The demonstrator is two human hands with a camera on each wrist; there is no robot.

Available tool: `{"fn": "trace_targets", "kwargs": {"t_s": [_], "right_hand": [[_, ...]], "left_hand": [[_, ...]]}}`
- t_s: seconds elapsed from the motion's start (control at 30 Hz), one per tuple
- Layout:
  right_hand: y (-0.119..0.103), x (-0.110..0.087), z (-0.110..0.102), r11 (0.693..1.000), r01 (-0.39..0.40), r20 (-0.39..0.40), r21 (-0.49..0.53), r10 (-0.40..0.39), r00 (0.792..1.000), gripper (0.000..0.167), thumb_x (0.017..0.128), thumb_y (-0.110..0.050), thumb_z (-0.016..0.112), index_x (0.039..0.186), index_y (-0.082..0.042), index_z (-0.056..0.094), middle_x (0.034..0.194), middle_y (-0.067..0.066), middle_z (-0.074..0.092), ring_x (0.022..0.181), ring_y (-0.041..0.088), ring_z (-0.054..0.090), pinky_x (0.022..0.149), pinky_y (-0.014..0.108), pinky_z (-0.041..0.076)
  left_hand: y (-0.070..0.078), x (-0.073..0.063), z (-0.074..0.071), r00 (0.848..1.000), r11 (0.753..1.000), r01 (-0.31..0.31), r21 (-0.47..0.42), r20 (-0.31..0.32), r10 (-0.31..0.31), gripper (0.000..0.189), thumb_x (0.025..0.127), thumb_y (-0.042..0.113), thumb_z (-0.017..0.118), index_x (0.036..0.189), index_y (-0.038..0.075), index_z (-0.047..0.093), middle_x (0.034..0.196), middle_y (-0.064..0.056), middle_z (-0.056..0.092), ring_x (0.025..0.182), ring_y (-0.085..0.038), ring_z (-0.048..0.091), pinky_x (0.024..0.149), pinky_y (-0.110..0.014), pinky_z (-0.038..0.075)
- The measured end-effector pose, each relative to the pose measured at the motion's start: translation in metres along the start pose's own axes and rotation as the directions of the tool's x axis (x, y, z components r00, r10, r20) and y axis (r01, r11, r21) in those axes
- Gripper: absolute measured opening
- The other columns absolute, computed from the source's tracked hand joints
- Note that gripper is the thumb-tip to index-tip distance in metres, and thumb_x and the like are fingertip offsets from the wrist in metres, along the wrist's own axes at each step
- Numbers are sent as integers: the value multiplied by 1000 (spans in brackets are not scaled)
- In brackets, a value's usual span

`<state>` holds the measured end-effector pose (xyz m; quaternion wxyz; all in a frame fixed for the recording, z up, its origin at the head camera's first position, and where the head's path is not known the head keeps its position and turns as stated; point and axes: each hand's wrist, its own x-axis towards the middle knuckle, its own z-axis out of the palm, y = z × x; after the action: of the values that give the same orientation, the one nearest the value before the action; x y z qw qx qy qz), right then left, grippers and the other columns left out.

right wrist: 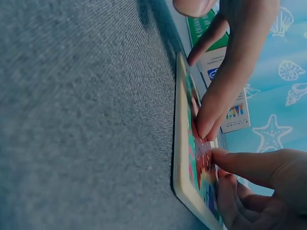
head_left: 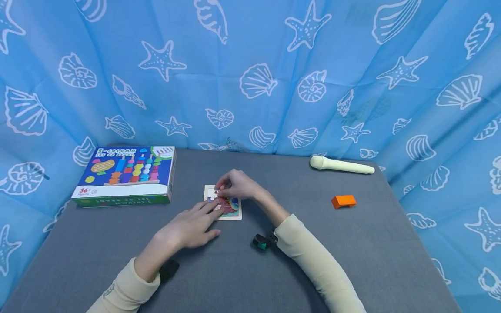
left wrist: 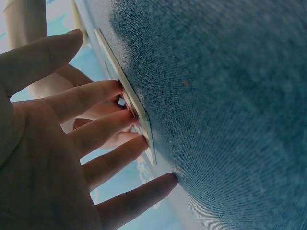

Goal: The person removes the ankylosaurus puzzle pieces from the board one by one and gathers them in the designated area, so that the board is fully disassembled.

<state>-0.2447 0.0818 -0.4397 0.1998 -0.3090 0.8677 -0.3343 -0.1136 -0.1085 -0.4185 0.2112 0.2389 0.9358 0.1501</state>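
A small square jigsaw puzzle with a light frame and a colourful picture, with a dark red figure on it, lies flat on the grey cloth. My left hand reaches over its near left side, fingers spread and fairly straight, fingertips resting on the picture. In the left wrist view the little finger touches down beside the frame. From the far side, my right hand pinches a small puzzle piece between thumb and curled fingers at the upper left of the puzzle. The fingers partly hide the piece.
A bead-set box stands at the back left. Toward the back right lie a pale microphone-shaped stick and, nearer, an orange block. A blue curtain with white shells hangs behind the table.
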Motion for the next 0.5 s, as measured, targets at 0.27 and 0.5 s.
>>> {"fn": "trace_targets", "kwargs": {"t_s": [0.27,0.5], "right_hand": [[-6,3,1,995,-4,19,-101,6,1000,8,101,-10,76,105,-6,81,94,6,76,78,8,56,70,17,44],[-11,-3,0,981,48,-28,-186,-54,998,7,98,-8,79,104,-9,84,107,7,77,102,18,66,90,29,54]], "left_hand": [[2,-1,-1,1000,1000,6,2,1,-6,67,110,39,62,168,12,42,181,-13,29,166,-42,29,123,-72,39],[3,-2,0,1000,1000,9,7,-12,-9,66,110,40,63,167,12,43,180,-13,31,165,-42,31,122,-72,41]]}}
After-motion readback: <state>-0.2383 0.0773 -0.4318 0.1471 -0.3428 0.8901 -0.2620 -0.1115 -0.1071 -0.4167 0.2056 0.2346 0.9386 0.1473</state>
